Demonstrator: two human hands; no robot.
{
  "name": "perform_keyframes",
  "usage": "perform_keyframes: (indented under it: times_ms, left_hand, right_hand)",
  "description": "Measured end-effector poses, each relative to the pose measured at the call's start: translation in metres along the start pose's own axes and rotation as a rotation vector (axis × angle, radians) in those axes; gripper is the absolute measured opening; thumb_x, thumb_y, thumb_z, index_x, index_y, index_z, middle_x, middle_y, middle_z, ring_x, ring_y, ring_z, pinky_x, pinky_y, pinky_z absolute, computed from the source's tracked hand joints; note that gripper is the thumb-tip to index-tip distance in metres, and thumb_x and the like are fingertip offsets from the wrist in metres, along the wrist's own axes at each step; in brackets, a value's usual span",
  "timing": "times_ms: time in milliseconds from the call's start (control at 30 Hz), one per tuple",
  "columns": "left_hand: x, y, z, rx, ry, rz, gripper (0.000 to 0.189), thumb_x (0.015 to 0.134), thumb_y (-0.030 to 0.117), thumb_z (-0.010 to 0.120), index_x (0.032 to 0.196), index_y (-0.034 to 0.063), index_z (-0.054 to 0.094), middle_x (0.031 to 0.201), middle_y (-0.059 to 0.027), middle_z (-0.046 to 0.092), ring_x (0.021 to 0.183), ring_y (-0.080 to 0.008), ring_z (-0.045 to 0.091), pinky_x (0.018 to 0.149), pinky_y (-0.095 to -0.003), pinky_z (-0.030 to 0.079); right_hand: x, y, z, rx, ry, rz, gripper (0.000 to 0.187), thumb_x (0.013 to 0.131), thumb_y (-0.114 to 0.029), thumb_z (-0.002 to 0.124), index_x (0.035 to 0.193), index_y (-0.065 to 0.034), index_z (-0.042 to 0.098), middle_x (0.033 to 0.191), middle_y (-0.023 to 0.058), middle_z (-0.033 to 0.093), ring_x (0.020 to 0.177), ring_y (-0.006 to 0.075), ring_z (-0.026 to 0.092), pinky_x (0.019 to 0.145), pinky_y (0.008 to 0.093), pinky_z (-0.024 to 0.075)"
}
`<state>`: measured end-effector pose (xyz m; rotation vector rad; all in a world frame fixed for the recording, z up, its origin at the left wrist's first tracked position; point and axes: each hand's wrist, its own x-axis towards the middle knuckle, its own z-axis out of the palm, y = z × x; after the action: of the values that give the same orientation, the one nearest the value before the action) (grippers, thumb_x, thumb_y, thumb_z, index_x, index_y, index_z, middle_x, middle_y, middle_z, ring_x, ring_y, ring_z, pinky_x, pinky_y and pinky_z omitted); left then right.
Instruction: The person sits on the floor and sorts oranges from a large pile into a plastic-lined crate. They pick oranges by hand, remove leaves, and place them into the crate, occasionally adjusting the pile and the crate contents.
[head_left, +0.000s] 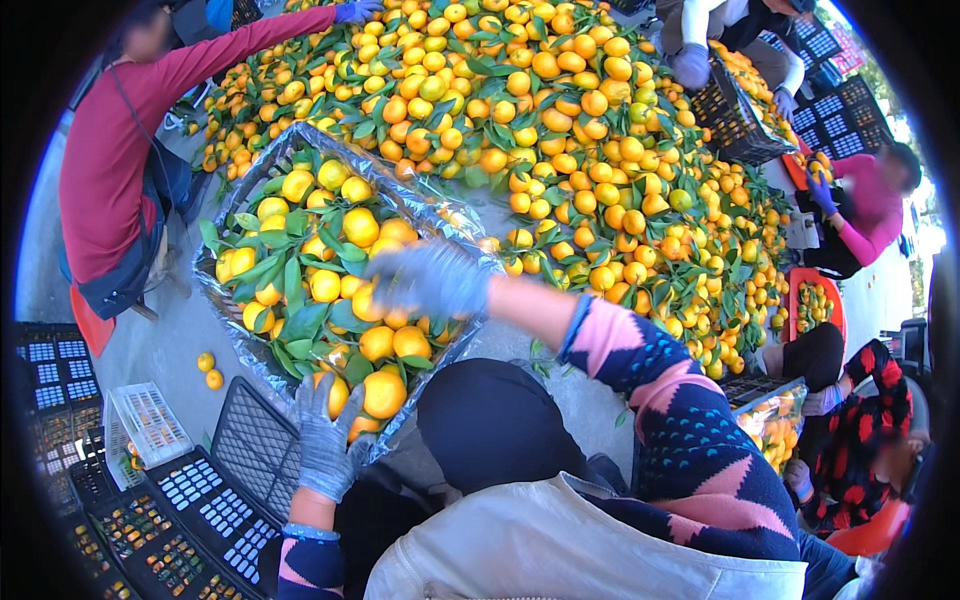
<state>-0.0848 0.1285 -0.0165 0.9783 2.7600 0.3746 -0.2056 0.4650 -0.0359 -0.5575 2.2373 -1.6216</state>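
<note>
My left hand (327, 435), in a grey knit glove, lies at the near edge of a crate lined with clear plastic film (247, 341). Its fingers are spread over the mandarins (384, 394) there. Above the crate's right half, my right hand (431, 279), gloved too, is blurred by motion. Whether fruit sits in its fingers is hidden. Mandarins with green leaves (304, 321) fill the crate, which stands tilted in view on the concrete floor.
Beyond the crate spreads a large heap of mandarins (592, 142). A person in a red top (120, 180) reaches over it from the left; other people work at right. Black crates (202, 495) and a white crate (150, 424) stand at lower left. Two mandarins (210, 371) lie loose nearby.
</note>
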Motion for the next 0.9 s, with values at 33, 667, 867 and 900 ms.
perform_keyframes:
  times_ms: [33, 667, 867, 900]
  left_hand:
    - [-0.001, 0.002, 0.001, 0.003, -0.011, -0.015, 0.078, 0.078, 0.037, 0.079, 0.149, 0.0199, 0.054, 0.156, -0.0239, 0.034, 0.145, -0.0544, 0.026, 0.12, -0.0677, 0.018]
    - [-0.002, 0.016, 0.004, 0.101, -0.049, -0.109, 0.073, 0.079, 0.027, 0.08, 0.147, 0.0214, 0.055, 0.159, -0.0263, 0.03, 0.148, -0.0573, 0.025, 0.118, -0.0698, 0.022]
    - [-0.004, 0.017, 0.0, 0.079, -0.066, -0.118, 0.071, 0.082, 0.028, 0.077, 0.149, 0.0194, 0.053, 0.161, -0.0287, 0.029, 0.149, -0.056, 0.024, 0.12, -0.068, 0.019]
    - [-0.005, 0.017, 0.001, 0.066, -0.078, -0.138, 0.071, 0.082, 0.028, 0.077, 0.149, 0.0194, 0.054, 0.161, -0.0286, 0.029, 0.149, -0.056, 0.025, 0.12, -0.0679, 0.02]
  right_hand:
    - [0.002, 0.022, -0.037, -0.143, 0.257, -0.023, 0.034, 0.092, -0.031, 0.071, 0.117, -0.0081, 0.07, 0.102, 0.0135, 0.074, 0.087, 0.031, 0.074, 0.08, 0.0402, 0.0581]
    - [0.044, 0.202, -0.282, -0.953, 0.37, 0.627, 0.029, 0.094, -0.028, 0.065, 0.114, -0.0083, 0.07, 0.115, 0.0225, 0.071, 0.108, 0.041, 0.068, 0.09, 0.0491, 0.0552]
    - [0.168, 0.156, -0.237, -0.864, 0.691, 0.017, 0.02, 0.098, -0.024, 0.061, 0.112, -0.0105, 0.067, 0.105, 0.02, 0.07, 0.101, 0.0421, 0.067, 0.085, 0.0494, 0.054]
    - [0.189, 0.153, -0.232, -0.851, 0.656, -0.078, 0.022, 0.098, -0.025, 0.061, 0.112, -0.0093, 0.068, 0.105, 0.0205, 0.069, 0.102, 0.0418, 0.066, 0.086, 0.0494, 0.054]
